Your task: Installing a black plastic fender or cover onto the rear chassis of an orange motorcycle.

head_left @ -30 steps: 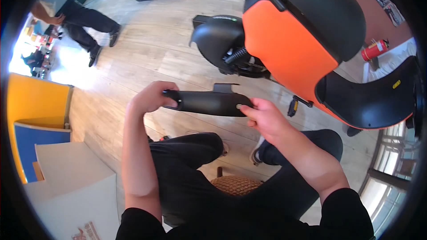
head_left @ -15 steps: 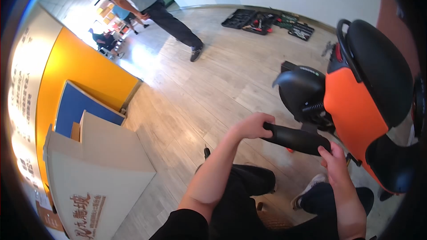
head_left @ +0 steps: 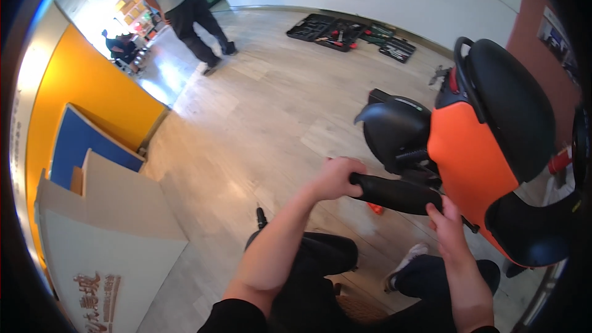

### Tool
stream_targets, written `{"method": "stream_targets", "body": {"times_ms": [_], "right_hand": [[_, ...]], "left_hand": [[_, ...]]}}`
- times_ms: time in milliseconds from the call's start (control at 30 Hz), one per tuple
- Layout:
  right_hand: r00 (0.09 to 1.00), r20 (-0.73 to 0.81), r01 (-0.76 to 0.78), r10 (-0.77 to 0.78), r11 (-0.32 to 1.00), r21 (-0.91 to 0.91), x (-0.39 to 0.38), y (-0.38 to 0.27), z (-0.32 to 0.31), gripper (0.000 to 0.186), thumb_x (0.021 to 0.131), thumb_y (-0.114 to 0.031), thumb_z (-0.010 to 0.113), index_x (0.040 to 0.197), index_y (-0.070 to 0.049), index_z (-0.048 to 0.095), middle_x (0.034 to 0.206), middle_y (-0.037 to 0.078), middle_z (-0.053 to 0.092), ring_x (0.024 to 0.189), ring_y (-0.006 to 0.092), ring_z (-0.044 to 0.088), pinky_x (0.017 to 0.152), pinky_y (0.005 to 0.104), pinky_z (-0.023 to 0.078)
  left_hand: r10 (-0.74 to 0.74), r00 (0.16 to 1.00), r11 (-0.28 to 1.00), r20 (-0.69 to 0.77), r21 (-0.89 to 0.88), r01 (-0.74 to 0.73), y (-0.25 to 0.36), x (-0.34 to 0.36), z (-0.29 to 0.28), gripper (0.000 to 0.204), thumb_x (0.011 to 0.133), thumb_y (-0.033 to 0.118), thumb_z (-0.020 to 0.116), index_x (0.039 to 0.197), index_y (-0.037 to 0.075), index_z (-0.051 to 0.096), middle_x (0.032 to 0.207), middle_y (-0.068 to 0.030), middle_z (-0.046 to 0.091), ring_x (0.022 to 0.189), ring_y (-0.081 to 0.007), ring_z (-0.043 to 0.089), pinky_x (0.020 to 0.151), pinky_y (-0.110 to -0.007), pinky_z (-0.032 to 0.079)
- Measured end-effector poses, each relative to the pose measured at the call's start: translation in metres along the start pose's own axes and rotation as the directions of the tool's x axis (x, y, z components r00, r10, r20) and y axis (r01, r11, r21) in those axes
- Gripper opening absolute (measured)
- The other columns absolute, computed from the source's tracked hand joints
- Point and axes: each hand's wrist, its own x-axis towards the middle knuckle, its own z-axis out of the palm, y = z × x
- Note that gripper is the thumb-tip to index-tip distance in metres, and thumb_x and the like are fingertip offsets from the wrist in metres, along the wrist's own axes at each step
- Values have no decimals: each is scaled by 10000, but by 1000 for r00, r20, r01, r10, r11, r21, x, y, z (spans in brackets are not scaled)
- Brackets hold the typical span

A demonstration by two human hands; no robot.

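I hold a long, dark, gently curved cover-like piece (head_left: 398,193) in front of me, level with the rear of an orange and black scooter (head_left: 465,142). My left hand (head_left: 339,177) is closed round its left end. At the other end, my right hand (head_left: 445,213) grips the edge with the thumb on top. What kind of part it is I cannot make out. Just beyond it is the scooter's black rear wheel section (head_left: 398,132) with a spring beside it. A small orange-red thing (head_left: 375,208) shows on the floor below the piece.
Open black tool cases (head_left: 333,32) with several tools lie along the white wall. A black-handled tool (head_left: 261,217) stands out near my left knee. On the left are a pale counter (head_left: 123,228), a blue board (head_left: 92,142) and a yellow wall (head_left: 98,80). A person (head_left: 185,15) stands far back.
My view has swung a little to the right, so the scene sits further left. The person at the back has walked farther away. Both hands keep their hold on the dark curved piece.
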Motion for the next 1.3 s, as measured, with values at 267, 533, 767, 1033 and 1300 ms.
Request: {"method": "stream_targets", "body": {"times_ms": [267,533,767,1033,1300], "right_hand": [[994,76,-83,77,993,85,13,5,15,223,987,-165,651,1203,-114,673,911,-89,583,732,-1,416,609,191,336],[926,372,-130,66,980,149,27,13,-6,331,962,-23,614,1291,-57,623,931,-56,583,760,50,454,698,225,399],[956,278,-148,89,968,201,14,-7,-2,331,962,-62,630,1289,-17,605,906,-37,571,725,55,434,669,230,383],[998,11,-65,65,994,83,21,10,9,227,915,-149,641,1107,-30,631,775,-46,443,616,51,357,563,249,324],[995,48,-89,84,988,124,25,11,15,214,925,-151,628,1108,-38,627,822,-33,480,670,59,387,598,257,348]], "left_hand": [[-136,989,988,50,-62,139,9,-13,-29,305,653,142,762,924,22,689,868,-129,661,851,-309,656,785,-390,516],[-215,968,960,130,-156,234,7,-5,-35,211,684,66,673,873,-19,632,728,-45,551,723,-138,526,659,-307,448],[-261,944,937,201,-184,298,11,-7,-32,185,702,83,654,853,-20,627,687,-20,494,697,-113,482,625,-306,414],[-210,970,965,119,-136,225,20,-10,-22,211,719,102,669,888,-23,661,705,-35,536,702,-133,507,642,-310,435],[-243,965,960,102,-119,254,12,-9,-28,229,721,122,672,902,-17,663,695,-47,525,695,-145,510,632,-320,433]]}}
